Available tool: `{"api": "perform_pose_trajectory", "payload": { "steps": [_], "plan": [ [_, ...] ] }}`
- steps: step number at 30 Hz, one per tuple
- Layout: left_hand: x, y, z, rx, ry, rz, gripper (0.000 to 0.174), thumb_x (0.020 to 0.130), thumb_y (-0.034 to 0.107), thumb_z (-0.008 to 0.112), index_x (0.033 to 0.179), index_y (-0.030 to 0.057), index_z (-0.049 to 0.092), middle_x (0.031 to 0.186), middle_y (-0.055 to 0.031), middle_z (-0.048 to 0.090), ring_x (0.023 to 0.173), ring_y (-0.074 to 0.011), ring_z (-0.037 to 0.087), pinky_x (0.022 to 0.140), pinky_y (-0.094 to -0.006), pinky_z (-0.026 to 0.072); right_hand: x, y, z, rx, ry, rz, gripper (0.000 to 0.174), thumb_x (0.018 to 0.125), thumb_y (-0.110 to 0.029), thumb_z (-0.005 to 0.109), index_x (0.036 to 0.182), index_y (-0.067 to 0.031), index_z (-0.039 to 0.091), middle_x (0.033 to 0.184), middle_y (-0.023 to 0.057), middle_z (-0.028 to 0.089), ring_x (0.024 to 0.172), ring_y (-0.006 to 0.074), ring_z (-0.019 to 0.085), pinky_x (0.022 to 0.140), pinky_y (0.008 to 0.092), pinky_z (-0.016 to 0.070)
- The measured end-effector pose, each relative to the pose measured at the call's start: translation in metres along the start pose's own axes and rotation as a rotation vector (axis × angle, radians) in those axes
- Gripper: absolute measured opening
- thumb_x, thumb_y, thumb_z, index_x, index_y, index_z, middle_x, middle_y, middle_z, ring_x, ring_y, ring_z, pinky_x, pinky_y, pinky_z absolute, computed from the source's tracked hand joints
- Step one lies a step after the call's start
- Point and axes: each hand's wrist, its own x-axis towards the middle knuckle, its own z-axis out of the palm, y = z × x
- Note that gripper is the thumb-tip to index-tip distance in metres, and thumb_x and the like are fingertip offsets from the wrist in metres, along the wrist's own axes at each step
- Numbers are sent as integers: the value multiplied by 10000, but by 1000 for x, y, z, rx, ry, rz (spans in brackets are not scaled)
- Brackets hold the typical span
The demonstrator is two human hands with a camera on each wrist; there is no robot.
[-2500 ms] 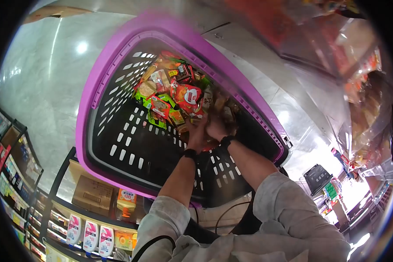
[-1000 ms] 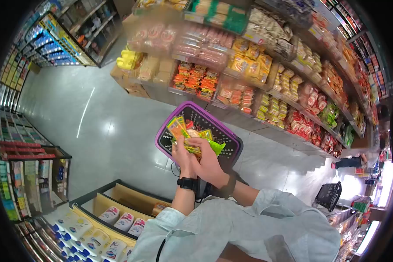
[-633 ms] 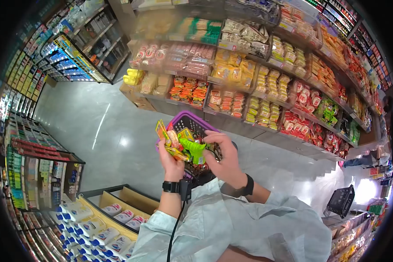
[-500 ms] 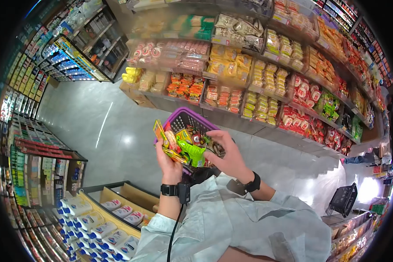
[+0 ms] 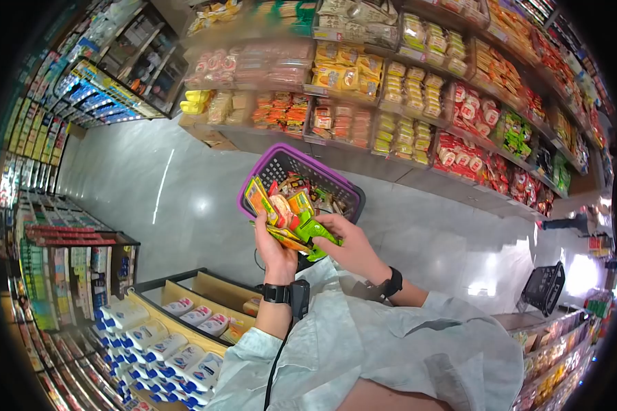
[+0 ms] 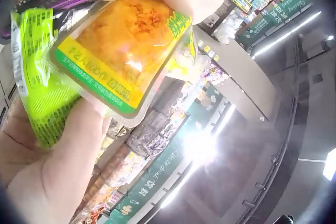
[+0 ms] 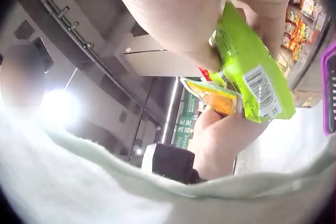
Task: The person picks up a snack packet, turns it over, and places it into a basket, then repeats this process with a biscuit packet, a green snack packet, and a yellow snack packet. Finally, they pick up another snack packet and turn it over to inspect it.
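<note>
Several snack packets fan out in my left hand (image 5: 275,252), which grips them from below and the left. One is a flat yellow-orange packet (image 6: 126,43) with a browned piece of food showing through clear wrap, large in the left wrist view. A bright green packet (image 5: 313,231) lies on the right of the bunch. My right hand (image 5: 353,250) pinches this green packet between thumb and fingers; its barcode side shows in the right wrist view. Just beyond the hands stands a purple-rimmed black shopping basket (image 5: 353,190) with more packets inside.
Shelves of packaged snacks (image 5: 343,72) run along the far side and right. White bottles with blue caps (image 5: 164,349) fill a stand at lower left. A black basket (image 5: 543,288) stands at the right on the grey floor (image 5: 185,178).
Both hands were down inside the basket and have come up with packets. The right hand moved off the bunch, fingers spread, and now pinches the green packet.
</note>
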Motion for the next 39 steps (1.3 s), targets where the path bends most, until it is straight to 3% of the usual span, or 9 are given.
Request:
{"api": "perform_pose_trajectory", "payload": {
  "steps": [3, 4, 8, 15, 20, 26, 28, 31, 39],
  "plan": [
    [6, 15, 2, 0, -52, 15, 451, 1020, 305, 520, 1377, 29, 500, 1309, -132, 609, 1173, -270, 621, 1011, -445, 515, 0, 1, -1, -35, 62, -46, 412, 910, -71, 706, 1294, -7, 569, 1204, 102, 676, 1098, 146, 642, 960, 308, 506],
    [3, 20, 4, 18, -85, 14, 471, 982, 377, 559, 1321, 51, 555, 1259, -90, 644, 1129, -243, 635, 995, -417, 510, 0, 0, 0, 3, 94, -60, 401, 914, -53, 694, 1288, -7, 558, 1201, 93, 669, 1100, 143, 637, 962, 304, 501],
    [10, 46, -4, -97, -176, -70, 427, 992, 355, 543, 1294, 55, 579, 1226, -87, 647, 1105, -244, 635, 979, -417, 515, -4, -14, 11, 88, 226, -100, 346, 937, 16, 641, 1253, -7, 501, 1186, 53, 627, 1102, 122, 611, 962, 279, 484],
    [27, 61, -44, -4, -261, -337, 518, 990, 389, 550, 1371, 40, 523, 1236, -108, 641, 1099, -260, 643, 937, -409, 541, -3, -16, 50, 88, 458, 88, 296, 948, -17, 656, 1195, -24, 491, 1174, 43, 628, 1031, 89, 632, 851, 251, 530],
    [28, 44, -62, 28, -442, -499, 344, 998, 209, 594, 1296, 44, 542, 1209, -83, 640, 1086, -187, 644, 938, -371, 534, -13, -11, 76, -29, 547, 97, 323, 937, -67, 691, 1191, -36, 494, 1099, 15, 605, 937, 64, 602, 780, 241, 518],
    [23, 52, -56, 233, -704, -659, 379, 994, 226, 575, 1322, 47, 508, 1204, -91, 641, 1066, -190, 654, 929, -364, 545, -48, -1, 73, -152, 701, 139, 329, 934, -103, 703, 1203, -39, 525, 1096, 19, 597, 883, 70, 583, 750, 255, 501],
    [16, 45, -59, 274, -741, -665, 362, 969, 179, 597, 1291, 40, 507, 1204, -97, 638, 1049, -193, 658, 910, -356, 554, -55, -1, 72, -139, 709, 133, 336, 935, -108, 702, 1214, -41, 528, 1108, 25, 595, 868, 70, 577, 735, 250, 492],
    [3, 44, -55, 318, -768, -753, 107, 972, 97, 602, 1054, 69, 540, 1085, -59, 651, 954, -149, 652, 845, -321, 549, -67, -2, 65, -131, 689, 146, 324, 949, -111, 686, 1223, -41, 529, 1136, 40, 587, 883, 73, 582, 746, 249, 493],
    [-36, 9, -47, 619, -893, -655, 126, 946, 59, 662, 958, 74, 538, 962, 14, 603, 866, -66, 574, 766, -255, 485, -109, -19, 18, -6, 493, 78, 371, 1036, -118, 545, 1386, -30, 458, 1302, 72, 560, 1047, 110, 613, 889, 254, 512]
  ]
}}
